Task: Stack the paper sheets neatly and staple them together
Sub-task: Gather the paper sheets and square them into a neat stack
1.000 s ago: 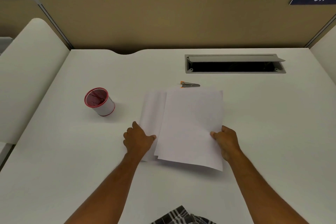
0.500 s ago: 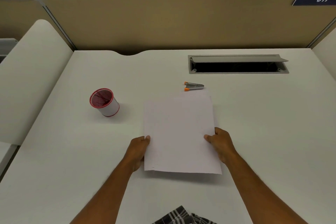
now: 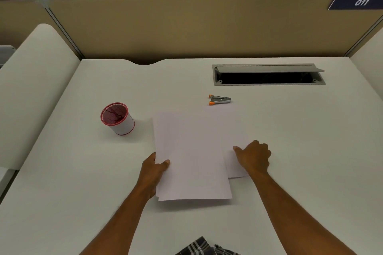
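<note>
White paper sheets [image 3: 190, 151] lie in front of me on the white desk [image 3: 300, 141]. The top sheets sit shifted left and toward me, and a lower sheet [image 3: 234, 165] sticks out on the right. My left hand [image 3: 154, 168] pinches the left edge of the top sheets, thumb on top. My right hand [image 3: 253, 156] rests curled on the exposed right sheet, fingers folded. A small silver stapler [image 3: 220, 100] with orange tips lies on the desk just beyond the paper's far right corner, untouched.
A red and white cup [image 3: 118, 118] stands left of the sheets. An open cable slot [image 3: 268, 75] is set in the desk at the back right. A tan partition [image 3: 186, 27] closes the far edge, and white side panels [image 3: 31, 89] flank the desk.
Half a second ago the sheets lay as one aligned pile between both hands. Now the top sheets have slid left and toward me, uncovering a sheet under my right hand.
</note>
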`<action>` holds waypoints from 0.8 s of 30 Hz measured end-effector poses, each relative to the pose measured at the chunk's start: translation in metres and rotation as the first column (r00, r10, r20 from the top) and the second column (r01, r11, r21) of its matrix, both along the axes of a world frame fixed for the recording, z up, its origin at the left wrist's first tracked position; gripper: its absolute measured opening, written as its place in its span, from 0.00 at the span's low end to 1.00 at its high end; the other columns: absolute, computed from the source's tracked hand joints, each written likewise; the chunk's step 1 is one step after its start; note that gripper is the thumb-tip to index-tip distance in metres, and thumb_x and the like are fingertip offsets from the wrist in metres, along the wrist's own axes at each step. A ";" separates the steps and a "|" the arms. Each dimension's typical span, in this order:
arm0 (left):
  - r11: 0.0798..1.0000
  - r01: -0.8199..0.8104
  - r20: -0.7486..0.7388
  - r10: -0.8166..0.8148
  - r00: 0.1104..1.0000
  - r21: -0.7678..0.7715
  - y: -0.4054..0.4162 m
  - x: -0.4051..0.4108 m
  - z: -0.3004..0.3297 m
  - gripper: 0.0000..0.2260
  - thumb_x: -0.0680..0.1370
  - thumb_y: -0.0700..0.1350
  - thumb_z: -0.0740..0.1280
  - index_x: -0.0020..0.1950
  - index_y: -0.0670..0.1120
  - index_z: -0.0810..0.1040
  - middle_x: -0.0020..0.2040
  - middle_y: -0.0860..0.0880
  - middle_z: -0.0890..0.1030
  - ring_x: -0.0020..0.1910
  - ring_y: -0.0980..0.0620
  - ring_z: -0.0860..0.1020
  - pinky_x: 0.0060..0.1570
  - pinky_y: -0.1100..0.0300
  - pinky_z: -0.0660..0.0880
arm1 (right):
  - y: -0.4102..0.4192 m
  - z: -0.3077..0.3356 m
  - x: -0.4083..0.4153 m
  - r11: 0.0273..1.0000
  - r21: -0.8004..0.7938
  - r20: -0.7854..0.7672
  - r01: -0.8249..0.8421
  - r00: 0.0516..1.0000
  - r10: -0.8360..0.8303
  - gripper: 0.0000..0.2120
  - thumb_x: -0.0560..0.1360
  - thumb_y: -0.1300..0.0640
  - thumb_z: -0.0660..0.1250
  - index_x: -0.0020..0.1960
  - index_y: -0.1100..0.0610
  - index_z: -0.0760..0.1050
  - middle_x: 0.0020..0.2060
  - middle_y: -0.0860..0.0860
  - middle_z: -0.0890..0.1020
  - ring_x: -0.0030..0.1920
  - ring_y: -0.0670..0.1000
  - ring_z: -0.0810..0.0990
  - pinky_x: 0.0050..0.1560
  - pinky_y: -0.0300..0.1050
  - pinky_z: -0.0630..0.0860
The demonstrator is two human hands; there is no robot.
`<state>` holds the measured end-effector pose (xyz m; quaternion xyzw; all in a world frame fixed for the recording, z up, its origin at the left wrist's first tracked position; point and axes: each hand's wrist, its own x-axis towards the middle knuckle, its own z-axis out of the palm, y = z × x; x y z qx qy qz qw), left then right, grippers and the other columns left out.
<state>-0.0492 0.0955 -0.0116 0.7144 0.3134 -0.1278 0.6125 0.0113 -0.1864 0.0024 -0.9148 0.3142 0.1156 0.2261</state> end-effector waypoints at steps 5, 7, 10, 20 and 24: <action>0.998 -0.057 0.036 0.057 0.998 -0.012 0.011 -0.006 -0.002 0.18 0.78 0.40 0.70 0.68 0.44 0.75 0.58 0.44 0.82 0.53 0.43 0.81 0.54 0.47 0.79 | 0.020 -0.007 -0.003 0.997 -0.080 -0.133 -0.023 0.991 0.012 0.34 0.67 0.41 0.75 0.64 0.62 0.70 0.64 0.59 0.69 0.66 0.59 0.68 0.59 0.56 0.73; 0.998 -0.058 0.043 0.059 0.997 -0.018 0.010 -0.006 -0.003 0.18 0.78 0.40 0.70 0.68 0.45 0.74 0.58 0.44 0.82 0.53 0.43 0.81 0.53 0.48 0.79 | 0.023 -0.007 -0.003 0.998 -0.067 -0.128 -0.009 0.992 0.001 0.34 0.67 0.42 0.75 0.63 0.62 0.70 0.63 0.58 0.69 0.65 0.58 0.68 0.58 0.56 0.74; 0.998 -0.059 0.043 0.060 0.997 -0.027 0.007 -0.005 -0.002 0.18 0.78 0.40 0.70 0.68 0.44 0.74 0.59 0.44 0.82 0.54 0.42 0.81 0.54 0.47 0.78 | 0.024 -0.007 -0.004 0.999 -0.038 -0.118 -0.020 0.993 0.015 0.34 0.68 0.43 0.75 0.63 0.62 0.69 0.64 0.59 0.69 0.66 0.59 0.68 0.56 0.53 0.76; 0.999 -0.030 0.001 0.030 1.000 -0.021 0.002 -0.004 0.003 0.18 0.78 0.42 0.70 0.67 0.44 0.75 0.60 0.42 0.82 0.55 0.39 0.81 0.59 0.40 0.78 | 0.012 -0.008 -0.019 0.964 0.256 -0.079 0.070 0.996 -0.051 0.33 0.69 0.59 0.73 0.69 0.61 0.63 0.57 0.58 0.80 0.57 0.60 0.80 0.54 0.51 0.77; 0.997 -0.034 -0.049 0.030 0.998 -0.072 0.002 -0.005 0.005 0.15 0.77 0.41 0.70 0.64 0.43 0.77 0.58 0.42 0.83 0.53 0.40 0.82 0.57 0.41 0.78 | -0.019 -0.006 -0.026 0.792 0.599 -0.007 0.119 0.990 -0.143 0.18 0.71 0.64 0.73 0.60 0.63 0.76 0.56 0.60 0.83 0.51 0.59 0.82 0.55 0.52 0.80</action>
